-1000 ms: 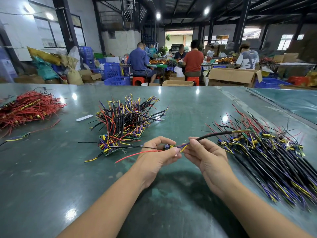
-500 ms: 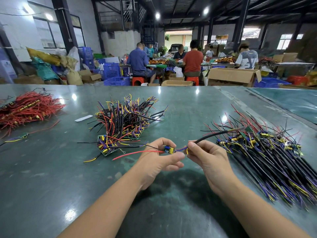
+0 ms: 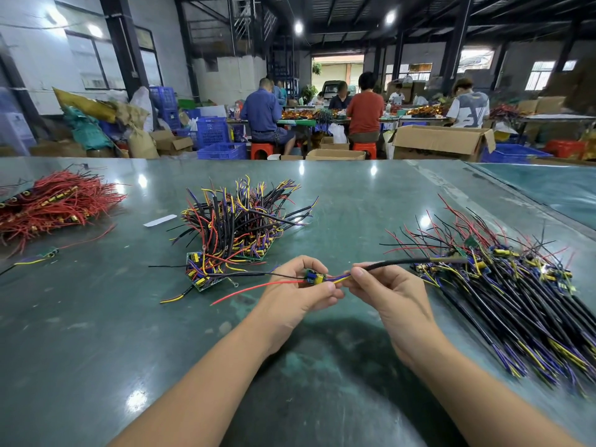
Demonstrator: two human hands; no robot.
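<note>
Our left hand [image 3: 301,293] pinches the board [image 3: 314,277] above the bench [image 3: 96,350] near its front edge; our right hand [image 3: 392,293] pinches its sleeve [image 3: 396,263] just beside

Three wire piles [image 3: 238,227] [image 3: 54,201] [image 3: 516,285] lie on the table [image 3: 96,333]: left, middle, right.

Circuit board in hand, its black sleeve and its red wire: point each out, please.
circuit board [image 3: 314,277], head view: middle of its visible top.
black sleeve [image 3: 400,261], head view: middle of its length.
red wire [image 3: 258,288], head view: middle of its loose run.
</note>
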